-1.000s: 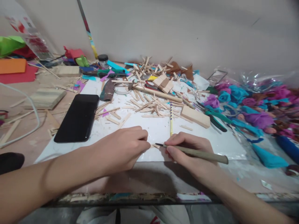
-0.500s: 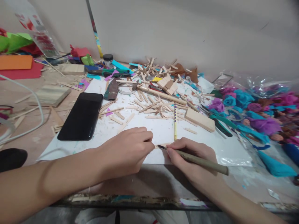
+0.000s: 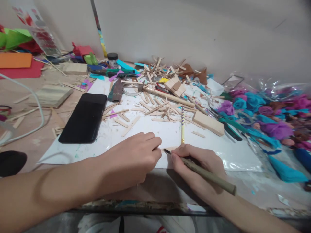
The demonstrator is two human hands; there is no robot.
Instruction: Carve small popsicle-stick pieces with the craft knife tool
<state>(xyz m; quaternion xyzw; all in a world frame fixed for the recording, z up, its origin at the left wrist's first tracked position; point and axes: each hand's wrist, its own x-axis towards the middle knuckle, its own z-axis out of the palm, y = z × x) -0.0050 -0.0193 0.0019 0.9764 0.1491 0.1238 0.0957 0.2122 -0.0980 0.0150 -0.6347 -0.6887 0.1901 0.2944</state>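
My right hand (image 3: 199,165) grips a craft knife (image 3: 206,174) like a pen. Its thick olive-brown handle slants down to the right, and its narrow dark tip points left. Under that tip lies a pale wooden craft stick (image 3: 170,149), mostly hidden between my hands. My left hand (image 3: 138,155) is closed, fingers curled, at the stick's left end; its fingertips are hidden. Both hands rest near the front edge of a white sheet (image 3: 109,144). Just beyond my right hand a patterned yellow pencil (image 3: 182,126) lies pointing away.
Loose craft sticks (image 3: 162,108) and a hammer (image 3: 170,97) lie beyond my hands. A black phone (image 3: 84,118) is left, with a white cable (image 3: 40,100) farther out. A wood block (image 3: 208,123), green-handled pliers (image 3: 229,127) and crepe-paper flowers (image 3: 274,127) sit right.
My right hand has tilted the knife slightly, its handle end dropping lower. My left hand stays closed in nearly the same place. The camera view has shifted slightly.
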